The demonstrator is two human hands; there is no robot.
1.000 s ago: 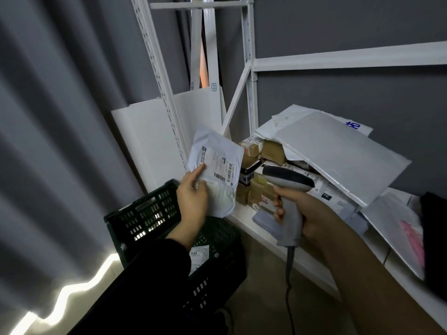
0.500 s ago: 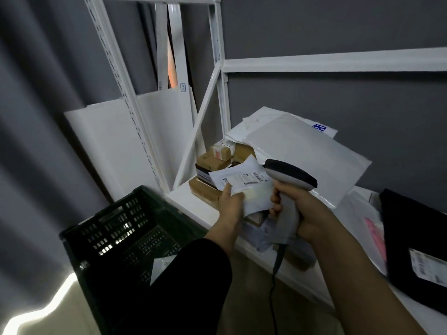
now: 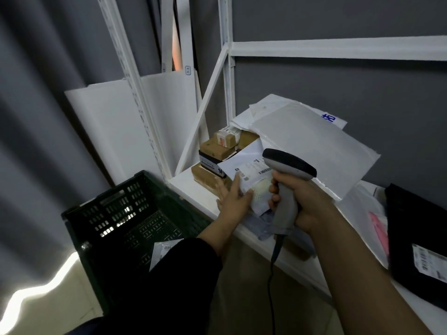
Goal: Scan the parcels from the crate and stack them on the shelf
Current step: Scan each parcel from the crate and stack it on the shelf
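Left hand pinches the white parcel at its near edge, thumb and index on top and label up. It holds the parcel over the brown boxes at the left end of the shelf. Can't tell whether the parcel already rests on the boxes; the hand hides the contact. Right hand is wrapped round the scanner handle, head just beside the parcel's label.

Risks:
- The boxes make an uneven, stepped top, so a soft flat parcel released there may tip and slide toward the shelf's front edge, or off it.
- The big white mailer leans over the pile, and pushing the parcel under it could shift it.
- The scanner head crowds the drop spot, so a small swing of the right hand could knock the parcel.
- The scanner's cable hangs past the shelf edge and may snag.
- One more parcel lies in the crate and is easy to miss in the dark.
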